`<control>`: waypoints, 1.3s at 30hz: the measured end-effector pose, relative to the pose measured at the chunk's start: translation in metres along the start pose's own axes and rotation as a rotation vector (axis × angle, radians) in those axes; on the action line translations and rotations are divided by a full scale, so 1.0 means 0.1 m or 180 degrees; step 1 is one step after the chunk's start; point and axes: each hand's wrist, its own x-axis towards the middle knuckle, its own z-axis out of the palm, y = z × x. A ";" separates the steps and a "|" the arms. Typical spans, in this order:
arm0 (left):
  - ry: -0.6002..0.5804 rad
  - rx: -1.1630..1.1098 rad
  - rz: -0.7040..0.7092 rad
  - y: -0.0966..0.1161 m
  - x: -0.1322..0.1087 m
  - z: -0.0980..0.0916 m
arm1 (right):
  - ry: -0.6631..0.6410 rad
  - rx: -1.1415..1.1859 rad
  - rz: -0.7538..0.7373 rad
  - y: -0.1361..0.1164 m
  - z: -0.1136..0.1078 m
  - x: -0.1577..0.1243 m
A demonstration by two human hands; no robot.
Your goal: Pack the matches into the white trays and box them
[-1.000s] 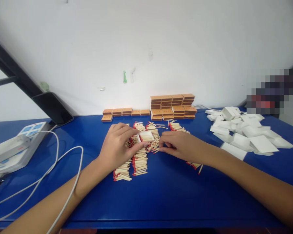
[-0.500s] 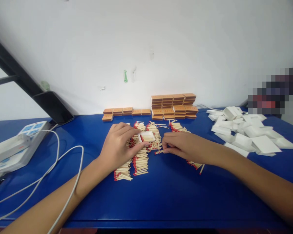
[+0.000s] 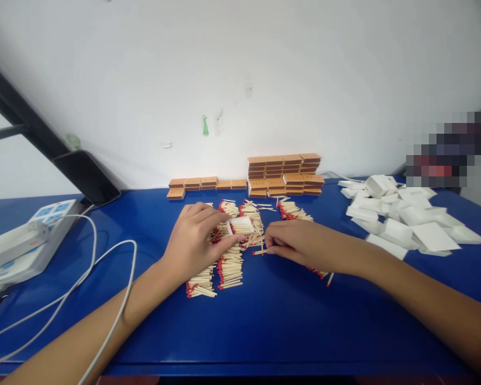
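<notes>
Between the thumb and fingers of my left hand (image 3: 196,232) is a small white matchbox tray (image 3: 246,220) with red-tipped matches in it. It is held over rows of loose matches (image 3: 229,270) on the blue table. To its right, my right hand (image 3: 286,238) is closed in a pinch on the plain end of a match (image 3: 260,252), whose red head points left. Another pile of matches (image 3: 292,209) lies behind my right hand and partly under it.
Orange matchboxes (image 3: 284,166) stand stacked against the wall, with a lower row (image 3: 192,183) to their left. White empty trays (image 3: 404,214) are heaped at the right. A power strip (image 3: 36,240) and white cable (image 3: 134,256) lie at the left; the cable crosses my left forearm.
Both hands stay almost where they were. My right hand keeps its pinch on the match, which has shifted only very slightly to the left.
</notes>
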 end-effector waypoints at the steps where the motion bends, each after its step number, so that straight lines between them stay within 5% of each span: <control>1: -0.0007 -0.0004 -0.0007 0.00 0.00 0.00 | -0.0020 0.0025 0.0021 -0.02 -0.02 -0.01; 7: -0.0092 0.0015 -0.0068 0.00 0.00 0.01 | -0.0123 0.0737 0.0195 -0.05 -0.21 -0.09; 12: -0.0151 -0.0004 0.0029 -0.01 0.00 0.01 | 0.0273 0.1122 0.0363 0.05 -0.24 -0.07; 18: -0.0190 -0.0218 0.0268 0.04 0.01 0.01 | 0.1141 0.0473 0.0030 -0.11 -0.13 -0.04; 26: -0.0196 -0.0405 0.0394 0.15 0.01 0.01 | 0.1204 0.0100 -0.0263 -0.20 0.05 -0.02; 32: -0.0049 -0.0231 0.0268 0.11 0.01 0.00 | 0.1415 0.0161 -0.0219 -0.19 -0.02 -0.02; 39: 0.0103 0.0019 -0.0188 -0.01 0.01 -0.03 | 0.0679 0.0247 0.0317 -0.33 0.12 -0.01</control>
